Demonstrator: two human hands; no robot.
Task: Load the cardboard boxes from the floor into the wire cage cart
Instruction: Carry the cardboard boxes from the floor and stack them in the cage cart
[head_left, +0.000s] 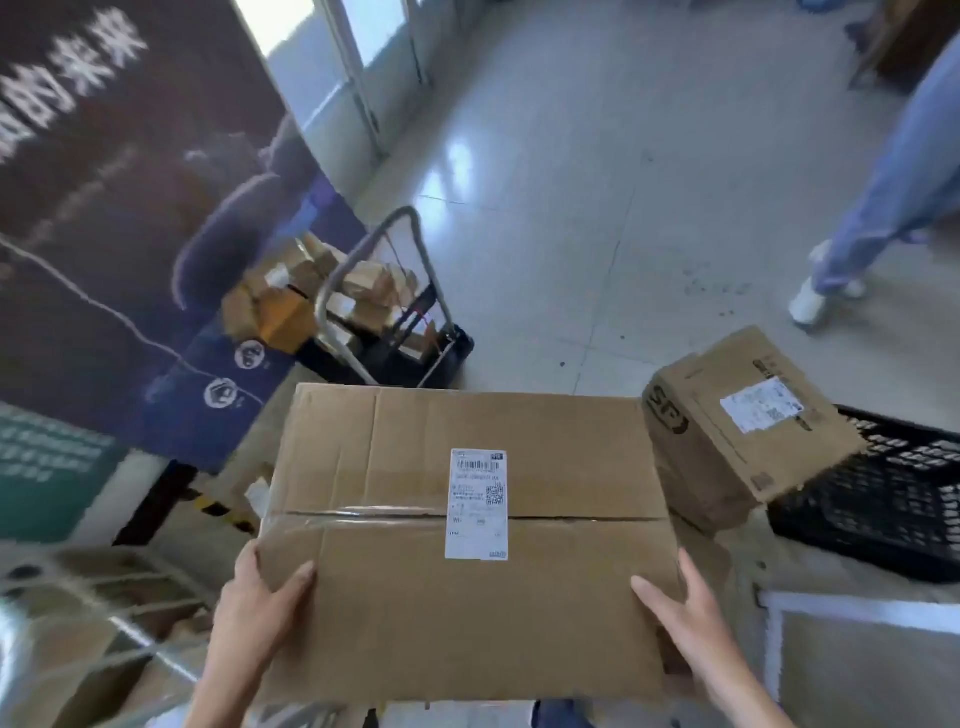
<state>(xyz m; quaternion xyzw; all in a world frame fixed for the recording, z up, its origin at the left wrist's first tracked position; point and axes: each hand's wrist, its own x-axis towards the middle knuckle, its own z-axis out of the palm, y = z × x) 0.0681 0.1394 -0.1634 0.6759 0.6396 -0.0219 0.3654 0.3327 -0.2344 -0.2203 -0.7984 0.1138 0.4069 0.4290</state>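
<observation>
Both hands, left (258, 613) and right (691, 618), grip the near corners of a large brown taped cardboard box (467, 540) with a white label.

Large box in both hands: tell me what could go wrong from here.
1. The left hand and right hand grip the large box only at its near corners; the far end might sag or slip.
2. The smaller box, tilted against the black crate, sits close on the right and could be knocked.
3. The large box hides the floor underfoot, so tripping is possible.
</observation>
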